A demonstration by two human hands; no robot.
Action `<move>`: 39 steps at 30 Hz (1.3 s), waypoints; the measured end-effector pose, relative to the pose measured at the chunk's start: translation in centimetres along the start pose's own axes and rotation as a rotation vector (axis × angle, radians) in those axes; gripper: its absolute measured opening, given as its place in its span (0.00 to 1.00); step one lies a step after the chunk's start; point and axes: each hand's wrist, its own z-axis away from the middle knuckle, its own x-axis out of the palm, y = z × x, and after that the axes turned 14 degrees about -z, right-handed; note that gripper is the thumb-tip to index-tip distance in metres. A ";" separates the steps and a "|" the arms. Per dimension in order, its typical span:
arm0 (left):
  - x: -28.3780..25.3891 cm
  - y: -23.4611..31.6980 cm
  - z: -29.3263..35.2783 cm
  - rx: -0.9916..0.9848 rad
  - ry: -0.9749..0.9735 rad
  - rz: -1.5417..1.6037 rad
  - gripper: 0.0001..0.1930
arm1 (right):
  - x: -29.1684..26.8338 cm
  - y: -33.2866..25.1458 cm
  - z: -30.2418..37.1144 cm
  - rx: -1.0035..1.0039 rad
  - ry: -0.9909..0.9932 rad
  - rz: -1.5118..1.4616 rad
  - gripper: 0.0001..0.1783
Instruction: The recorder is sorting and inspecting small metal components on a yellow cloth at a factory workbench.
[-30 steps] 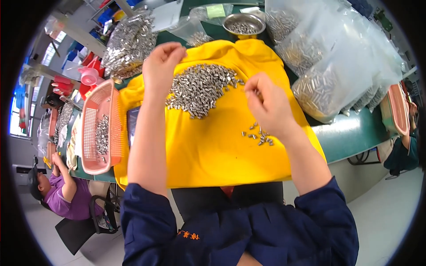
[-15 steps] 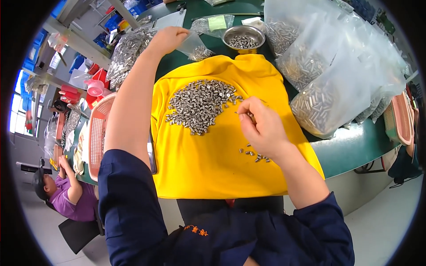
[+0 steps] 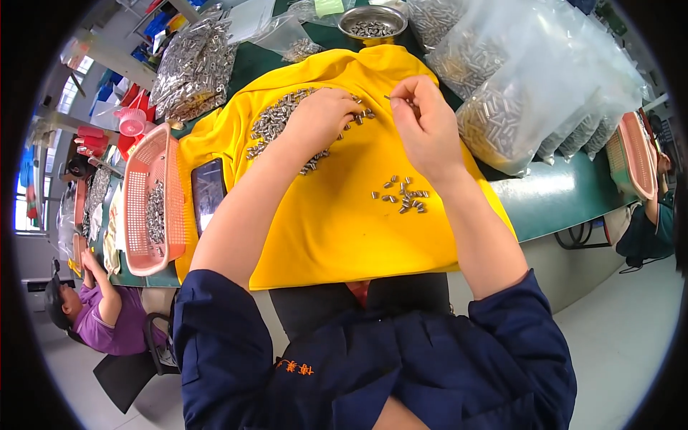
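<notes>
A yellow cloth (image 3: 344, 236) lies over the table's front, with a pile of small metal cylinders (image 3: 271, 122) on its far left part. My left hand (image 3: 319, 118) reaches over the right side of that pile, fingers curled down and drawn together; what they grip, if anything, is hidden. To its right, my right hand (image 3: 428, 129) is closed above the cloth, with a small metal piece (image 3: 388, 97) showing at the fingertips and a bit more metal inside the curled fingers. Below it lies a loose group of several metal cylinders (image 3: 405, 195).
A metal bowl (image 3: 373, 27) with small parts stands behind the cloth. Large clear bags of metal parts (image 3: 494, 115) crowd the right, another bag (image 3: 193, 68) the far left. A phone (image 3: 208, 190) and a pink basket (image 3: 173, 208) sit left. A person in purple (image 3: 118, 315) sits further left.
My left hand has come from the small clear bag at the back down onto the pile. My right hand has moved slightly away from me. More cylinders lie in the loose group.
</notes>
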 end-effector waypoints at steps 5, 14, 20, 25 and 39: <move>-0.8 0.2 1.5 -0.056 -0.067 0.005 0.06 | 0.1 0.0 0.2 -0.019 -0.015 0.022 0.03; -1.4 0.1 0.6 -0.260 -0.086 -0.077 0.09 | 0.2 0.1 0.1 0.017 -0.044 0.064 0.04; -3.6 0.3 1.5 -0.570 -0.079 0.720 0.08 | 0.5 0.0 0.4 0.056 -0.075 0.048 0.04; -2.7 2.9 4.3 -0.649 0.027 1.693 0.07 | 0.7 -0.1 0.9 0.241 -0.154 -0.156 0.03; -3.0 3.7 5.3 -0.569 0.058 1.522 0.07 | 1.1 -0.6 1.2 0.280 -0.389 0.027 0.02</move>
